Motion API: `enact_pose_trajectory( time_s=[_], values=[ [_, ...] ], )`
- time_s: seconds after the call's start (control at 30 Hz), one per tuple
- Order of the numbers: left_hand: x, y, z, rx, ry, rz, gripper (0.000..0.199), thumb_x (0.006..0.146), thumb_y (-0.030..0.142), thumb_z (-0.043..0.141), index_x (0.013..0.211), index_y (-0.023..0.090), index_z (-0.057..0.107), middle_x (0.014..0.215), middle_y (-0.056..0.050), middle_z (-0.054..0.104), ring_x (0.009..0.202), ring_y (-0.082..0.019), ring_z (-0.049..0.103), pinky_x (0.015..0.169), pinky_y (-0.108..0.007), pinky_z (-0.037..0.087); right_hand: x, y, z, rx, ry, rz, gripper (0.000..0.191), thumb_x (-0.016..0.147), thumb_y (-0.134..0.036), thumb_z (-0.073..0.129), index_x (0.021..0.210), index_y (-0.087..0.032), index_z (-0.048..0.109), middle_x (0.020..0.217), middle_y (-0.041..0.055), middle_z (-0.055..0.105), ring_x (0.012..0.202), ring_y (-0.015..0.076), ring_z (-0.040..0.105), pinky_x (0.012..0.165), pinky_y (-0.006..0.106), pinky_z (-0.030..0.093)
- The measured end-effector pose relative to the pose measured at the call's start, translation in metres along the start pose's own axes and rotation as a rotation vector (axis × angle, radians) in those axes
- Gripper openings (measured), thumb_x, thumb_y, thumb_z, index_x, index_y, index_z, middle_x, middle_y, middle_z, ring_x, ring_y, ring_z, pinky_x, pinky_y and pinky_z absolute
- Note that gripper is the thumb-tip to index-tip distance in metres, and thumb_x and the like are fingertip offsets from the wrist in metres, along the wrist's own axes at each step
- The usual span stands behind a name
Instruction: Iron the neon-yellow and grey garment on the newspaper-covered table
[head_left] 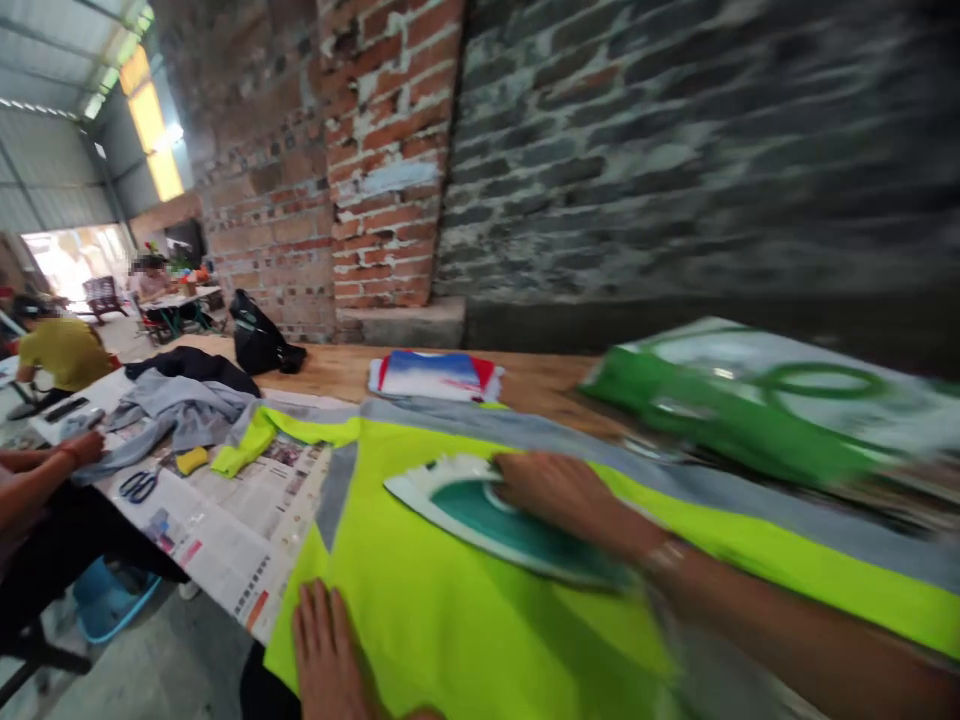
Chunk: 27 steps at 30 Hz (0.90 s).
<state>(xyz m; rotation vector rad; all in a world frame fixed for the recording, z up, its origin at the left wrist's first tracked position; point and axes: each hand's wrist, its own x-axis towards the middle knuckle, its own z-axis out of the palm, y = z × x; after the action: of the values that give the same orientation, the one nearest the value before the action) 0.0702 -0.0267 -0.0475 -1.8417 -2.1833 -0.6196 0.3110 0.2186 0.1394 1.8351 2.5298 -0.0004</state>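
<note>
1. The right hand (562, 495) is closing over the top of a green-and-white steam iron (480, 510), fingers together, slightly motion-blurred. A band is circling the wrist (666, 555).
2. The left hand (324, 650) is lying open on the cloth at the lower frame edge, fingers slightly apart, holding nothing.
3. The iron is sitting between and ahead of both hands, on a fluorescent yellow garment (480, 625) with grey reflective strips (600, 440), spread across the bench's near side.
4. The wooden bench (337, 370) is carrying a folded blue, red and white garment (435, 375), a blurred green-and-white package (735, 400) and a black bag (259, 335) along its far edge.
5. Newspaper (225, 530) is covering the left end, under grey clothing (172, 420) and scissors (139, 487).
6. A seated co-worker's hand (82, 448) is resting at that end, beside a brick wall (382, 150).
</note>
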Motion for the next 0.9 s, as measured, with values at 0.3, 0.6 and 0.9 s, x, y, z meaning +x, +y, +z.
enact_pose_trajectory(
  time_s=[0.3,0.6,0.9],
  values=[
    [0.017,-0.007,-0.016,0.091,0.041,0.162,0.114,0.064,0.075,0.067,0.149,0.004,0.038,0.16,-0.027,0.03,0.152,-0.043,0.022,0.123,-0.061,0.016,0.07,0.041,-0.027,0.025,0.085,0.192,0.035,0.091,-0.011,0.048,0.111,0.004,0.072,0.11,0.0308,0.07,0.105,0.0277,0.068,0.085,0.029,0.045],
    [0.029,0.001,-0.025,0.053,-0.047,0.08,0.11,0.063,0.075,0.07,0.142,0.002,0.051,0.156,-0.03,0.037,0.147,-0.046,0.033,0.121,-0.063,0.022,-0.007,-0.006,-0.028,0.048,-0.094,0.046,0.028,0.081,-0.022,0.061,0.102,-0.016,0.08,0.102,0.0153,0.077,0.092,0.0256,0.072,0.071,0.026,0.045],
    [0.033,0.01,-0.041,-0.059,0.005,0.021,0.112,0.066,0.067,0.073,0.15,0.001,0.038,0.159,-0.026,0.034,0.15,-0.042,0.028,0.122,-0.056,0.025,-0.123,-0.082,-0.011,0.014,-0.11,-0.064,0.028,0.084,-0.021,0.057,0.104,-0.016,0.076,0.101,0.0172,0.076,0.099,0.0296,0.072,0.078,0.032,0.047]
  ],
)
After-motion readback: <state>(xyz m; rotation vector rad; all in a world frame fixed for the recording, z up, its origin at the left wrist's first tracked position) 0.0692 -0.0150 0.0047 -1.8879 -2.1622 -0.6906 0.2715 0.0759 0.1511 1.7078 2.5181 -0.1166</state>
